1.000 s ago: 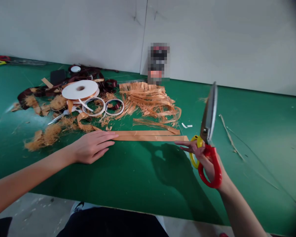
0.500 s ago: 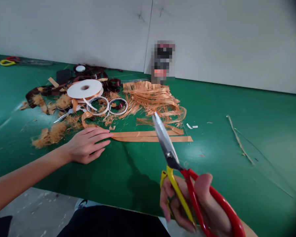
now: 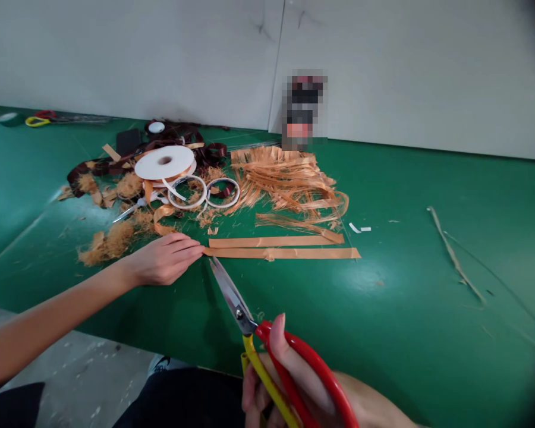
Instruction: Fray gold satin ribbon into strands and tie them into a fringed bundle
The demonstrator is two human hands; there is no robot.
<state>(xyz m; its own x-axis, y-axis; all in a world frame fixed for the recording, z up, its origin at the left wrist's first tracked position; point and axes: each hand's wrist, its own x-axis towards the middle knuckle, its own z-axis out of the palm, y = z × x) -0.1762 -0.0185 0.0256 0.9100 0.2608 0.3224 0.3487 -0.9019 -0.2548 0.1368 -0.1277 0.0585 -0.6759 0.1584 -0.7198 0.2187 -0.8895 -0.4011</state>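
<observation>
My left hand (image 3: 172,260) rests on the green table with its fingers together, pinching the left end of a tan ribbon (image 3: 312,254) stretched flat to the right. Just above it lies a second tan ribbon strip (image 3: 236,242), untouched and roughly parallel. My right hand (image 3: 289,362) is wrapped round the red and yellow handles of a pair of scissors (image 3: 232,294). The blade tips point up-left, just below the held ribbon and close to my left fingertips; I cannot tell whether they touch it.
Behind the strips lies a pile of frayed tan ribbon (image 3: 280,178). To its left are a white ribbon spool (image 3: 182,156), tape rings (image 3: 223,193), dark ribbon and frayed scraps. Another pair of scissors (image 3: 38,121) lies far left. A pale wall (image 3: 405,71) borders the table (image 3: 410,333).
The scissors have moved left and down to beside my left fingertips. My left fingers have closed into a pinch, and the two ribbon strips now lie apart at their left ends.
</observation>
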